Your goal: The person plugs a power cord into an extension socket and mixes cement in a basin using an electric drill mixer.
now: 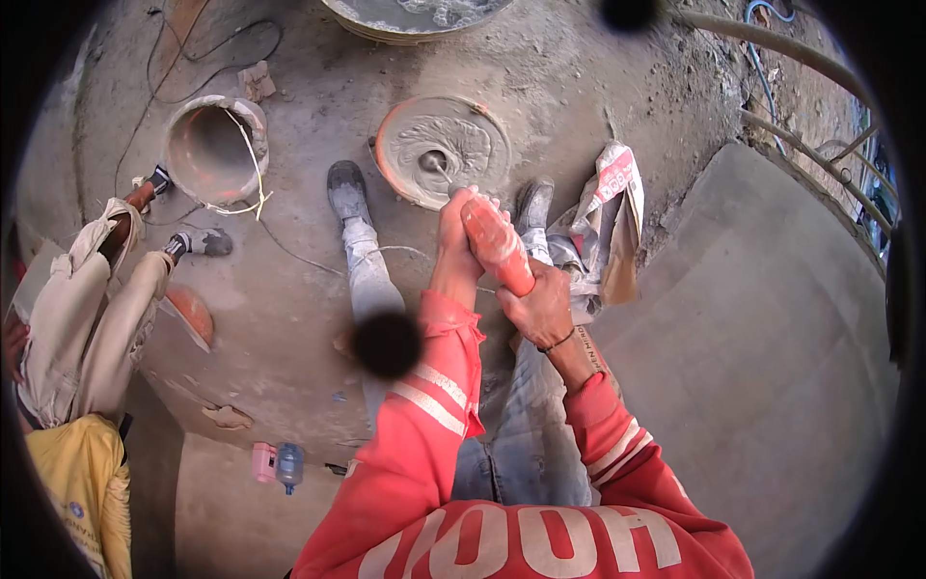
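Note:
A red, plaster-smeared mixing drill (499,243) is held between my two hands. My left hand (455,236) is wrapped round its front part, while my right hand (542,305) grips the rear end. From the tool a thin shaft (441,172) runs down into wet grey mortar (470,145) in a round bucket (388,135). The lower end of the shaft is sunk in the mix, so its paddle is hidden. The bucket stands on the floor between my feet.
An empty-looking bucket (176,145) with a cord over it lies at left. A wide tub of grey liquid (405,37) is at the top. A torn bag (617,232) lies by my right foot. A person in a yellow top (82,482) is at left. Cables cross the floor.

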A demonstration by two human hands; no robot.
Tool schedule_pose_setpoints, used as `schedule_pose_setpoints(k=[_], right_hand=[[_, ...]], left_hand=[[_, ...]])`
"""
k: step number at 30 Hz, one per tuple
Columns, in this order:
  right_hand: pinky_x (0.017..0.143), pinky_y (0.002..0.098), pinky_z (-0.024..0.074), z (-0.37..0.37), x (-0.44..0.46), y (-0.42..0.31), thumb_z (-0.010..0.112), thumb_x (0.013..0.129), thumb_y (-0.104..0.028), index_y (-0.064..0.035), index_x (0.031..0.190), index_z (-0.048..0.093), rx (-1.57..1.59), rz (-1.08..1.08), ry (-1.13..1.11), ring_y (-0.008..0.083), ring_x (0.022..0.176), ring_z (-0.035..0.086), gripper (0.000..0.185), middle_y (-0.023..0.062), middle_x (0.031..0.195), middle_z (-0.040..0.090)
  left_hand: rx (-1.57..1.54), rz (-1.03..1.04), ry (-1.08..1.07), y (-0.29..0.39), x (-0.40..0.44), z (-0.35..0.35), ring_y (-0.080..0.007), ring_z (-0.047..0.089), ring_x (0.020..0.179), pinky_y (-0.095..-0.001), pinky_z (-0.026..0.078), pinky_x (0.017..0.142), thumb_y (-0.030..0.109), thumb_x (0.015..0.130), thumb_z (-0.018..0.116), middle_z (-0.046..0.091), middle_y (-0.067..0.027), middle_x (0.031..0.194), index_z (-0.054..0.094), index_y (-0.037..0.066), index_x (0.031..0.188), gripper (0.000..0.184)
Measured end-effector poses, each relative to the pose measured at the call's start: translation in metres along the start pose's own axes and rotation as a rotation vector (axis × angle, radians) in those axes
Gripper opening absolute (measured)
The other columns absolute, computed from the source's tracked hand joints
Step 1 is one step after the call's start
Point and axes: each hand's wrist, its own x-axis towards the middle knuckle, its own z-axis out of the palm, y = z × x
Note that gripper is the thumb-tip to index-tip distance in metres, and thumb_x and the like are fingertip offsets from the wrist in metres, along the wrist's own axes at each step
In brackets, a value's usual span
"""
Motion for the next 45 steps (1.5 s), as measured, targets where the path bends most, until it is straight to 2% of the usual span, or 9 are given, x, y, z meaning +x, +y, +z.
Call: schedule_pose_setpoints(k=[10, 14, 17, 20, 23, 26, 32, 35, 45], right_hand=[[0.069, 0.0442, 0.0533, -0.016, 0.004, 0.025, 0.07, 0.067, -0.019, 0.0034, 0.086, 0.069, 0.06, 0.117, 0.134, 0.0411, 0.069, 0.068, 0.029, 0.0246, 0.07, 0.066], [0.068, 0.0416, 0.0532, -0.018, -0.008, 0.035, 0.07, 0.067, -0.018, 0.0045, 0.089, 0.07, 0.099, 0.232, 0.054, 0.0366, 0.068, 0.07, 0.031, 0.0233, 0.07, 0.067], [0.062, 0.0413, 0.0492, -0.015, -0.018, 0.038, 0.07, 0.068, -0.015, 0.0051, 0.076, 0.064, 0.129, 0.215, 0.094, 0.0267, 0.057, 0.063, 0.023, 0.0177, 0.063, 0.063], [0.066, 0.0401, 0.0514, -0.007, -0.027, 0.046, 0.071, 0.068, -0.015, 0.0047, 0.085, 0.068, 0.135, 0.171, 0.104, 0.0262, 0.063, 0.067, 0.026, 0.0187, 0.069, 0.067], [0.071, 0.0402, 0.0542, -0.004, -0.031, 0.047, 0.071, 0.067, -0.016, 0.0009, 0.099, 0.072, 0.109, 0.152, 0.043, 0.0348, 0.073, 0.072, 0.036, 0.0229, 0.077, 0.07], [0.075, 0.0364, 0.0542, 0.002, -0.037, 0.047, 0.071, 0.067, -0.014, 0.0031, 0.101, 0.072, 0.12, 0.165, -0.016, 0.0258, 0.075, 0.072, 0.038, 0.0187, 0.08, 0.072], [0.075, 0.0366, 0.0539, 0.012, -0.041, 0.039, 0.07, 0.068, -0.014, 0.0026, 0.102, 0.071, 0.115, 0.163, 0.006, 0.0268, 0.076, 0.072, 0.038, 0.0193, 0.081, 0.072], [0.071, 0.0422, 0.0548, 0.017, -0.037, 0.033, 0.072, 0.066, -0.017, 0.0002, 0.094, 0.072, 0.071, 0.162, 0.068, 0.0384, 0.074, 0.071, 0.033, 0.0233, 0.078, 0.07], [0.073, 0.0483, 0.0544, 0.024, 0.003, -0.039, 0.068, 0.069, -0.02, 0.0014, 0.091, 0.07, -0.035, 0.047, 0.05, 0.0453, 0.078, 0.067, 0.031, 0.0268, 0.08, 0.068]], left_hand=[[0.198, 0.038, 0.082, -0.026, 0.033, 0.033, -0.0302, 0.063, 0.072, -0.0458, 0.054, 0.062, 0.037, 0.086, 0.062, 0.061, -0.0114, 0.081, 0.059, 0.005, 0.088, 0.032], [0.199, -0.073, -0.005, -0.044, 0.042, 0.016, -0.0292, 0.063, 0.073, -0.0457, 0.054, 0.061, 0.038, 0.086, 0.062, 0.061, -0.0105, 0.084, 0.058, 0.007, 0.089, 0.032], [0.196, -0.109, 0.043, -0.052, 0.037, 0.003, -0.0291, 0.063, 0.073, -0.0464, 0.055, 0.062, 0.037, 0.087, 0.062, 0.061, -0.0102, 0.085, 0.058, 0.008, 0.089, 0.03], [0.151, -0.057, 0.087, -0.058, 0.028, -0.003, -0.029, 0.063, 0.074, -0.0456, 0.055, 0.063, 0.035, 0.089, 0.061, 0.061, -0.0104, 0.087, 0.057, 0.008, 0.091, 0.028], [0.03, -0.095, 0.044, -0.055, 0.011, -0.011, -0.0284, 0.064, 0.076, -0.0441, 0.057, 0.065, 0.036, 0.09, 0.061, 0.061, -0.0104, 0.09, 0.057, 0.007, 0.093, 0.029], [0.031, -0.098, 0.076, -0.051, -0.002, -0.017, -0.028, 0.064, 0.078, -0.0449, 0.056, 0.07, 0.037, 0.09, 0.064, 0.061, -0.0081, 0.094, 0.057, 0.008, 0.097, 0.031], [0.007, -0.088, 0.062, -0.045, -0.007, -0.024, -0.0284, 0.065, 0.079, -0.0437, 0.058, 0.069, 0.036, 0.091, 0.062, 0.063, -0.0111, 0.096, 0.059, 0.004, 0.099, 0.033], [0.005, -0.101, 0.038, -0.037, -0.005, -0.02, -0.0288, 0.064, 0.078, -0.0445, 0.057, 0.069, 0.036, 0.09, 0.063, 0.063, -0.0107, 0.092, 0.058, 0.005, 0.097, 0.032], [0.084, -0.071, -0.177, 0.041, -0.007, -0.002, -0.0297, 0.064, 0.074, -0.0446, 0.056, 0.067, 0.034, 0.087, 0.063, 0.063, -0.0121, 0.084, 0.06, 0.003, 0.088, 0.031]])
